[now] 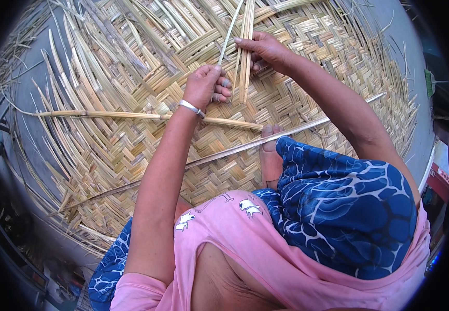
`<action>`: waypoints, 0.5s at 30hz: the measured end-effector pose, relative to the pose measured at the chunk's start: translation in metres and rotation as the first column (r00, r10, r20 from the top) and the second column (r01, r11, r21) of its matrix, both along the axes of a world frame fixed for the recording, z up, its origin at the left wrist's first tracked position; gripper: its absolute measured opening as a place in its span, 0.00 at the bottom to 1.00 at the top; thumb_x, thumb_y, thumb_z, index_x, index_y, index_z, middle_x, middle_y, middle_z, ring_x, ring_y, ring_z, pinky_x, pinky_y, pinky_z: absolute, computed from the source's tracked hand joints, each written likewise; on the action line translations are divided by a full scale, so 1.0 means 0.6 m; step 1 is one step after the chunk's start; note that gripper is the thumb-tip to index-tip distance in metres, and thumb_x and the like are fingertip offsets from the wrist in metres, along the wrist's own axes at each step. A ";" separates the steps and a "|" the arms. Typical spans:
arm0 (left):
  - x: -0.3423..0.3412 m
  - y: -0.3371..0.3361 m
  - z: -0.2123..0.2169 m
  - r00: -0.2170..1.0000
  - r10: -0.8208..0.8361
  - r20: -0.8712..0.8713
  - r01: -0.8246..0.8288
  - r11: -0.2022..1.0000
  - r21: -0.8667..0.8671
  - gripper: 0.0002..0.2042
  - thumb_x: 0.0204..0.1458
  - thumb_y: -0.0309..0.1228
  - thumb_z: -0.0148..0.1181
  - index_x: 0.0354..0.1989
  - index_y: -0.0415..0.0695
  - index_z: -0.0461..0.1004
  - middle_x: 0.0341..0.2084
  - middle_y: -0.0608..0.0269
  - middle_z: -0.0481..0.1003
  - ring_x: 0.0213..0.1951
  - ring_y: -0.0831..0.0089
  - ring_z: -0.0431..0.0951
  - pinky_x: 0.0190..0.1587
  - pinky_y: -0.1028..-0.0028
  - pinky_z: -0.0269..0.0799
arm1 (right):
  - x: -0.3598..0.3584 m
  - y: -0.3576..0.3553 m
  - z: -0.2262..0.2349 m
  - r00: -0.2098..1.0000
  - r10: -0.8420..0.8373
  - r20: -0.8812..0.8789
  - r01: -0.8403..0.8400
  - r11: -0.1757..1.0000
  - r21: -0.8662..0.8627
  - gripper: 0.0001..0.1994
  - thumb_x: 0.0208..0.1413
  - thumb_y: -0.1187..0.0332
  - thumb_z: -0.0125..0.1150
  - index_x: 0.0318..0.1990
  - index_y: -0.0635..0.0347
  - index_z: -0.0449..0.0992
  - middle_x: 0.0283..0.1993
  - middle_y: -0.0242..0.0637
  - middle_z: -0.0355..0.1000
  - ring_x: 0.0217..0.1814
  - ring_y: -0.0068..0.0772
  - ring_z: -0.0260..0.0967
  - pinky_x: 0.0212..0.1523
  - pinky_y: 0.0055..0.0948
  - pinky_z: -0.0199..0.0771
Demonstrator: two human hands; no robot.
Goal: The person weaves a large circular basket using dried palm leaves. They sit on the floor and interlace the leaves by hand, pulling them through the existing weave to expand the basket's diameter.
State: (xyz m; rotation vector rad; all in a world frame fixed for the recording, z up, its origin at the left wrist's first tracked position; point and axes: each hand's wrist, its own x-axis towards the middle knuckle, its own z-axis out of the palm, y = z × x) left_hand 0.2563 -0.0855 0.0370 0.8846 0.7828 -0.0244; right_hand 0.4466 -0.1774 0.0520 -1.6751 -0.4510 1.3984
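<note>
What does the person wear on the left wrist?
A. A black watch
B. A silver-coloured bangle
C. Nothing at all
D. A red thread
B. A thin silver-coloured bangle circles the wrist just below the left hand, which grips a pale bamboo strip above the woven mat.

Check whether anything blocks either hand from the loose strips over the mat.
Nothing visible does. The left hand already grips a pale strip, and the right hand holds a bundle of strips above the mat.
</note>
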 end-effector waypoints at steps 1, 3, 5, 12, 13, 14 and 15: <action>0.000 0.000 0.000 1.000 0.000 0.002 0.000 1.000 0.000 0.11 0.58 0.36 0.48 0.34 0.40 0.67 0.22 0.60 0.73 0.18 0.75 0.75 0.18 0.81 0.71 | 0.000 0.000 0.001 1.000 0.002 0.001 -0.002 1.000 0.000 0.17 0.53 0.53 0.57 0.35 0.60 0.70 0.21 0.33 0.71 0.16 0.19 0.67 0.14 0.15 0.68; 0.000 0.000 0.000 1.000 0.002 -0.005 -0.002 1.000 0.001 0.11 0.58 0.36 0.48 0.34 0.40 0.67 0.22 0.60 0.73 0.18 0.75 0.75 0.18 0.81 0.71 | -0.001 0.000 0.002 1.000 0.005 0.004 -0.005 1.000 0.000 0.17 0.53 0.53 0.57 0.35 0.60 0.71 0.22 0.33 0.72 0.16 0.19 0.68 0.14 0.15 0.68; 0.001 0.000 0.001 1.000 0.001 -0.007 -0.001 1.000 0.003 0.11 0.58 0.36 0.47 0.34 0.40 0.67 0.22 0.60 0.73 0.18 0.75 0.75 0.18 0.81 0.71 | 0.001 -0.001 0.002 1.000 0.010 0.015 -0.010 1.000 -0.005 0.17 0.53 0.53 0.57 0.35 0.60 0.71 0.22 0.34 0.72 0.16 0.19 0.68 0.14 0.15 0.68; 0.000 0.000 0.002 1.000 -0.002 -0.004 0.002 1.000 0.001 0.11 0.58 0.36 0.47 0.35 0.39 0.67 0.22 0.60 0.73 0.19 0.75 0.75 0.18 0.81 0.71 | 0.000 0.000 0.005 1.000 0.017 -0.001 -0.017 1.000 -0.018 0.16 0.53 0.52 0.58 0.34 0.57 0.71 0.24 0.29 0.72 0.18 0.15 0.67 0.14 0.13 0.66; 0.000 0.000 0.002 1.000 -0.004 -0.001 0.004 1.000 0.000 0.11 0.58 0.36 0.47 0.35 0.39 0.67 0.22 0.60 0.73 0.19 0.75 0.75 0.18 0.81 0.71 | 0.000 -0.001 0.005 1.000 0.015 -0.002 -0.015 1.000 -0.021 0.16 0.53 0.52 0.58 0.34 0.57 0.71 0.24 0.29 0.72 0.18 0.15 0.67 0.14 0.13 0.66; 0.000 0.000 0.001 1.000 -0.006 -0.001 0.006 1.000 0.001 0.11 0.58 0.36 0.47 0.35 0.39 0.67 0.22 0.60 0.73 0.19 0.75 0.75 0.18 0.81 0.71 | 0.000 -0.001 0.006 1.000 0.014 -0.003 -0.014 1.000 -0.023 0.16 0.53 0.53 0.58 0.34 0.57 0.71 0.24 0.28 0.72 0.18 0.14 0.67 0.14 0.12 0.66; 0.001 0.000 0.002 1.000 -0.008 -0.001 0.008 1.000 0.002 0.11 0.58 0.36 0.47 0.35 0.39 0.67 0.22 0.60 0.73 0.19 0.75 0.75 0.18 0.81 0.71 | 0.001 -0.001 0.005 1.000 0.012 -0.004 -0.012 1.000 -0.026 0.16 0.53 0.53 0.58 0.35 0.57 0.71 0.24 0.28 0.72 0.18 0.14 0.67 0.14 0.12 0.66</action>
